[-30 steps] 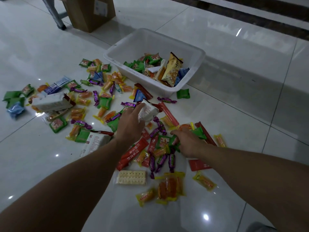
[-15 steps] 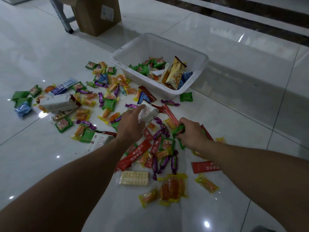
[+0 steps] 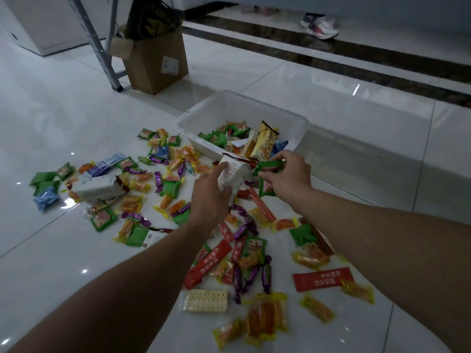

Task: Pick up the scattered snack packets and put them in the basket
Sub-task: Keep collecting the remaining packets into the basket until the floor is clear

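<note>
A white plastic basket [image 3: 298, 126] stands on the tiled floor and holds several packets, among them a tall yellow one [image 3: 265, 141]. My left hand [image 3: 210, 197] grips a white packet with red print [image 3: 233, 173], lifted just in front of the basket's near wall. My right hand [image 3: 286, 178] holds green packets [image 3: 267, 166] raised beside it, close to the basket's near rim. Many snack packets lie scattered on the floor around and below both hands: green, orange, purple, red sticks [image 3: 207, 263] and a cracker pack [image 3: 206, 300].
A cardboard box [image 3: 155, 62] with a dark bag in it stands behind the basket, next to a metal frame leg [image 3: 102, 44]. A white torn packet [image 3: 98, 189] lies at the left. Someone's shoes [image 3: 319, 25] show on the raised step at the back.
Both hands have lifted off the floor and moved toward the basket, the left with the white packet, the right with green packets it picked up. The view has tilted upward.
</note>
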Motion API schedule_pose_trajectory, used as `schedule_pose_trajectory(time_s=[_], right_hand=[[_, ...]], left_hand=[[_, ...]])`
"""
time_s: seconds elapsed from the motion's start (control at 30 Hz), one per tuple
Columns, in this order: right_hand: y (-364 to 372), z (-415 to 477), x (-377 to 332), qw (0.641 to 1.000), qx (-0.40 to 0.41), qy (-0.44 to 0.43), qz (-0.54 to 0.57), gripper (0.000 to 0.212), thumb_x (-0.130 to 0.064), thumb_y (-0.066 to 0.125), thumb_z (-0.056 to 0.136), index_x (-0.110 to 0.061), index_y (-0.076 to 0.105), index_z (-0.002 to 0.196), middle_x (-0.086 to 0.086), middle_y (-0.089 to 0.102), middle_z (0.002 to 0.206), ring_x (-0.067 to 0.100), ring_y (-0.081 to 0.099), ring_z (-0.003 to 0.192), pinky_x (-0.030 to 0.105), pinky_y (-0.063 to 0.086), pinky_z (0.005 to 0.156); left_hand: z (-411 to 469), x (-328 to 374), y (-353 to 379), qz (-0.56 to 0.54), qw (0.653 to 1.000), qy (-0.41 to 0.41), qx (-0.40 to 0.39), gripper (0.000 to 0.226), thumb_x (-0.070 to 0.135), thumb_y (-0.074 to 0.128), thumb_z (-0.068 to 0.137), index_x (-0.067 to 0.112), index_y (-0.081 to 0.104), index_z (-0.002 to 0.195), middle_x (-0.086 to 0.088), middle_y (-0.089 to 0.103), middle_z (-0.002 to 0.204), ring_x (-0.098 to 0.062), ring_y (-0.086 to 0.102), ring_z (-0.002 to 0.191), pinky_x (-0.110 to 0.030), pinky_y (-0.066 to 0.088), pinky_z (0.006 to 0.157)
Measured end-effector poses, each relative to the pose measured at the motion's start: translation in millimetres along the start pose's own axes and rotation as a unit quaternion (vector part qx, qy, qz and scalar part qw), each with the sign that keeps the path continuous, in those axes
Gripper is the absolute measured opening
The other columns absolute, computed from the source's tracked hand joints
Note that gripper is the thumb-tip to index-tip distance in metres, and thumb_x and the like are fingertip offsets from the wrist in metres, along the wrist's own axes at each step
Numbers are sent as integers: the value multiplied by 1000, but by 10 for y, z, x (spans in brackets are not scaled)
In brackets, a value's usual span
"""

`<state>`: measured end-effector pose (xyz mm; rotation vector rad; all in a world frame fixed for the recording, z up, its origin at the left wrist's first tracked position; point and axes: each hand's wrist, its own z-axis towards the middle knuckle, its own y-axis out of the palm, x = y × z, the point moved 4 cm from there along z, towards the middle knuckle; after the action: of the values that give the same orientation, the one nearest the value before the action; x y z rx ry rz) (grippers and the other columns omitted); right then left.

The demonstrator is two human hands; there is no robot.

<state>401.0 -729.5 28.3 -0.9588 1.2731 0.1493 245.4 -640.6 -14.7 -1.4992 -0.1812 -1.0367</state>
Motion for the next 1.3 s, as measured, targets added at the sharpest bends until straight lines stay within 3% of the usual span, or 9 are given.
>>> schedule_pose_trajectory(time_s=[0.17,0.3,0.5,0.7,0.8,1.03,1.13,1.2,1.3], right_hand=[[-129,232,-84,998,45,15,38,27,-13,82,73,-15,63,92,0,61,90,14,60,80,22,47,64],[-255,465,-71,993,88,47,65,27,-14,83,72,-17,61,88,2,64,92,12,60,76,22,48,63],[-267,895,-52,993,77,44,81,27,-13,82,74,-20,60,89,1,63,95,11,61,78,15,45,57],[-198,1327,-9,993,80,32,76,26,-16,80,76,-19,59,91,-1,61,93,13,60,82,20,47,66],[-156,1507,93,993,79,41,75,25,-15,79,78,-20,59,90,-2,63,88,5,62,69,19,52,61],[-109,1712,276,989,97,60,91,24,-12,70,87,-11,58,108,-6,57,81,-5,51,43,1,32,38],[-69,1732,266,990,97,62,84,33,-21,65,91,-13,57,122,-5,59,96,-3,51,62,1,34,57],[-47,1727,254,991,85,66,74,44,-26,62,93,-15,52,134,3,58,125,13,58,98,14,39,80],[1,1668,284,996,31,63,45,58,-30,61,94,-19,38,146,4,42,147,23,44,131,28,37,104]], left_hand=[[182,112,21,-32,999,-12,25,56,18,59,91,34,40,141,-11,47,136,-24,52,112,-31,50,83],[405,206,82,-32,998,-26,43,56,19,59,91,32,39,142,-13,47,136,-30,47,122,-40,45,97],[872,367,270,-34,997,-42,57,54,21,59,91,32,40,141,-12,51,131,-29,45,122,-41,41,99],[1419,431,427,-56,994,-59,66,52,18,55,95,30,38,143,-13,46,132,-28,43,123,-44,39,106],[1576,461,549,-61,994,-56,76,50,21,52,97,25,38,145,-11,41,140,-25,36,130,-36,30,111],[1467,287,882,55,998,13,27,57,45,56,91,25,42,142,-5,39,148,-25,31,137,-49,27,112],[1328,258,806,43,998,1,52,57,45,57,90,26,42,142,-5,38,150,-24,31,137,-49,30,111],[1274,236,748,27,998,-8,55,57,43,59,90,25,43,142,-4,38,149,-23,34,136,-47,33,111],[1183,183,667,13,998,-21,57,58,45,60,89,25,45,141,-4,40,148,-24,37,134,-46,36,109]])
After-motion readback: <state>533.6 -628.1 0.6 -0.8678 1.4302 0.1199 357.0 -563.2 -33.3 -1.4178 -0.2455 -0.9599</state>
